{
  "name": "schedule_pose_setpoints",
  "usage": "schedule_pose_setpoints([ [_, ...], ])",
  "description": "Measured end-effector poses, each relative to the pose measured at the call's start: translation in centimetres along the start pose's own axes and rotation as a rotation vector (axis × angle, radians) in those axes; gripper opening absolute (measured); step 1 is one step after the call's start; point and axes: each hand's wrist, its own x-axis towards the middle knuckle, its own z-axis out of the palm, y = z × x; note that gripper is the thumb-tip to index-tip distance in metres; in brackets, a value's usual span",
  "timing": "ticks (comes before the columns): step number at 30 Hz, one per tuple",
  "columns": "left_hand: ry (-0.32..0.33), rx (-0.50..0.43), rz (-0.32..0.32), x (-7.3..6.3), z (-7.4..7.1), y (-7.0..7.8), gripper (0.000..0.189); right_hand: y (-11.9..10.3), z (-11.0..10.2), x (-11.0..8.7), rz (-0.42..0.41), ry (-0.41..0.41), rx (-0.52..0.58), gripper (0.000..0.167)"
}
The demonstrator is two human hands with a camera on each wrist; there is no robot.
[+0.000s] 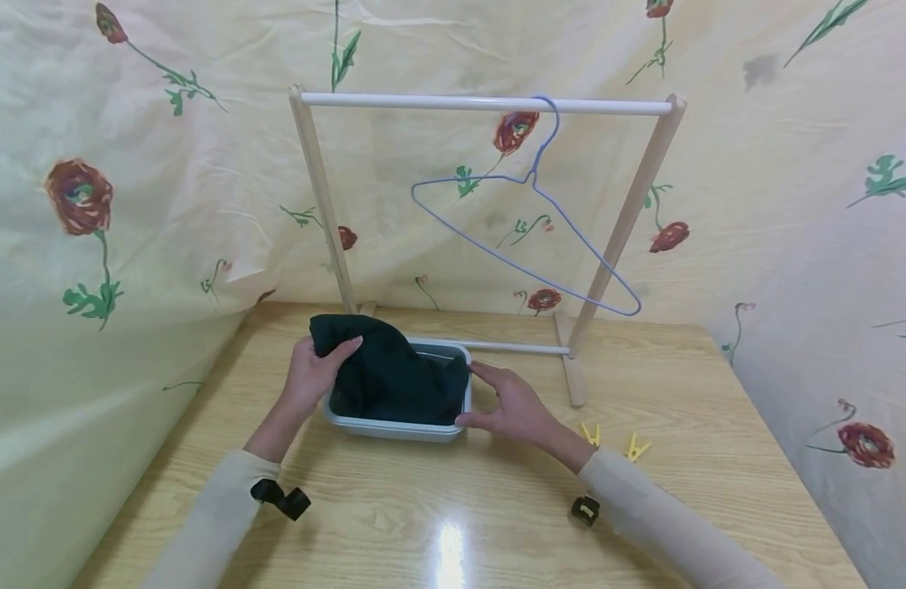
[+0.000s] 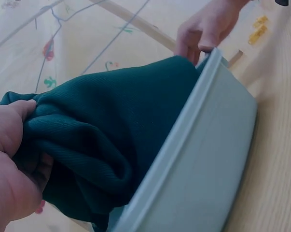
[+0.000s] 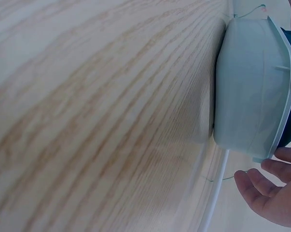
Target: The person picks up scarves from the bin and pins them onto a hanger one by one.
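A dark green cloth (image 1: 394, 372) lies bunched in a pale grey-green plastic tub (image 1: 394, 429), its left part lifted above the rim. My left hand (image 1: 311, 378) pinches that raised part between thumb and fingers. In the left wrist view the ribbed cloth (image 2: 121, 111) hangs in folds from the left hand (image 2: 10, 164) down into the tub (image 2: 198, 145). At the tub's right end, my right hand (image 1: 515, 405) touches the rim with thumb and fingers spread apart. The right wrist view shows the relaxed fingers (image 3: 280, 170) at the rim's corner, some of them off the tub.
Behind the tub stands a wooden rack with a white top bar (image 1: 438, 101). A blue wire hanger (image 1: 527, 270) hangs from it. Two yellow clothespins (image 1: 635, 447) lie on the wooden table (image 1: 394, 515) near the right forearm. Flowered fabric (image 1: 203, 164) surrounds the table.
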Motion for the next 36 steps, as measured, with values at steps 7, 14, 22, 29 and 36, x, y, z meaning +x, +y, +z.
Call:
schedule_pose_setpoints([
  [7,0.003,-0.026,0.055,0.1,-0.3,1.4,0.028,0.0,0.0,0.0,-0.005,0.002,0.004,0.098],
  [14,0.018,-0.048,0.103,0.2,-0.5,3.0,0.026,-0.1,0.0,-0.1,-0.015,0.007,0.002,0.097],
  [22,0.054,-0.06,0.08,0.1,-0.6,4.4,0.026,-0.1,0.0,-0.1,-0.039,0.015,0.011,0.096],
  [29,0.097,-0.085,0.137,0.2,-0.6,5.9,0.025,0.0,0.1,-0.1,-0.056,0.025,-0.001,0.094],
  [36,0.114,-0.12,0.156,0.5,-0.6,7.2,0.024,0.2,0.0,0.1,-0.069,0.037,-0.001,0.093],
])
